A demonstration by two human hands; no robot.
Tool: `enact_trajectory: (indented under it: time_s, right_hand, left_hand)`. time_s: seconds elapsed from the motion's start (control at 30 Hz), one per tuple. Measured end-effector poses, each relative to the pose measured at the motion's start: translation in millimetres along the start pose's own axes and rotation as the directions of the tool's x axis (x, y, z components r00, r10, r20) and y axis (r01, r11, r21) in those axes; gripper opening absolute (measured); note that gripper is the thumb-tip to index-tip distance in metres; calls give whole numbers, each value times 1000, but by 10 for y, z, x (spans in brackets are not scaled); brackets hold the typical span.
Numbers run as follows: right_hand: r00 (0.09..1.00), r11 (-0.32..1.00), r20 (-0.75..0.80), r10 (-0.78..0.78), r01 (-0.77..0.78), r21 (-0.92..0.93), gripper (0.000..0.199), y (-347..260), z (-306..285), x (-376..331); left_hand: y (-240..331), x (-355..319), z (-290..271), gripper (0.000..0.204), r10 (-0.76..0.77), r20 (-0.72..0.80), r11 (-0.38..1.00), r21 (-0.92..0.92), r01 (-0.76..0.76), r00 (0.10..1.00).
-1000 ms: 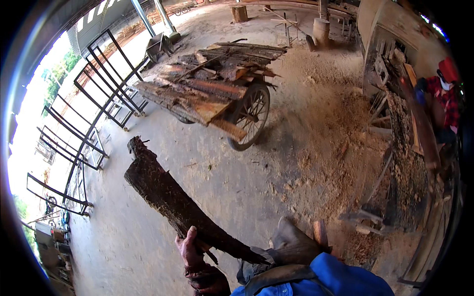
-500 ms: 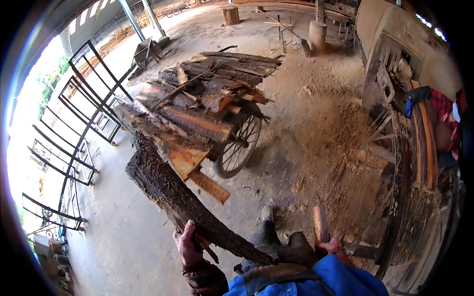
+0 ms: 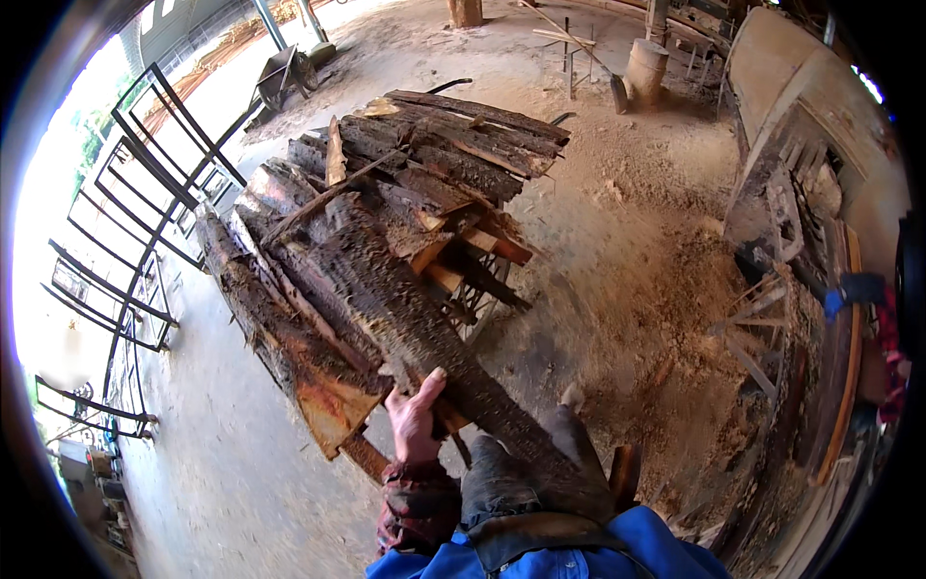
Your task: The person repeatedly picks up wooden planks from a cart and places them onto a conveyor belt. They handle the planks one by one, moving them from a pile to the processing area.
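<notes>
My left hand point(image 3: 415, 422) is closed on the edge of a long, dark bark slab point(image 3: 429, 333), with the thumb on top. The slab slants from my lap up over a cart piled with bark-covered slabs point(image 3: 318, 299). Its far part overlaps the pile in view; I cannot tell whether it rests on it. A cut wood end point(image 3: 338, 413) of the load shows just left of my hand. My right hand is out of sight. A short piece of wood point(image 3: 624, 473) stands up by my right leg.
Black metal frames point(image 3: 145, 222) stand along the left. A wheelbarrow point(image 3: 282, 75) is at the back left. Sawdust point(image 3: 646, 261) covers the floor right of the cart. A stump point(image 3: 646, 69) stands at the back. At the right edge, another person's gloved hand point(image 3: 861, 288) is over long timbers.
The bark slab has swung forward and right, and now lies across the view of the pile. My left hand moved up and right with it. My right hand has gone out of sight.
</notes>
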State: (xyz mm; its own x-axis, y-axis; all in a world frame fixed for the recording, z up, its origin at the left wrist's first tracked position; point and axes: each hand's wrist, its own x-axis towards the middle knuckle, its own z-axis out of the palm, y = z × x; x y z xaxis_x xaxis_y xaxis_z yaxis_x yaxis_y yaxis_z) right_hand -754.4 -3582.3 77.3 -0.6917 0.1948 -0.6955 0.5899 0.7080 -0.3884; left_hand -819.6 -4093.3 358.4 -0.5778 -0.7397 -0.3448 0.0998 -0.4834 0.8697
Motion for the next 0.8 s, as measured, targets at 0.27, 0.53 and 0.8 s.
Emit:
enact_trajectory:
  time_s: [0.27,0.53,0.8]
  right_hand:
    - [998,989,1,66,-65,-135,61,-850,-678,1343]
    - [990,956,28,140,-128,-264,60,-1723,-1534,2325]
    - [995,986,43,-95,100,-130,52,-2314,-1997,2936]
  left_hand:
    - [-621,1245,1422,19,-22,-14,993,113,24,1000]
    - [-738,2189,2425,24,39,-39,994,102,-35,998]
    - [-605,3939,1938,45,326,-97,687,708,-165,940]
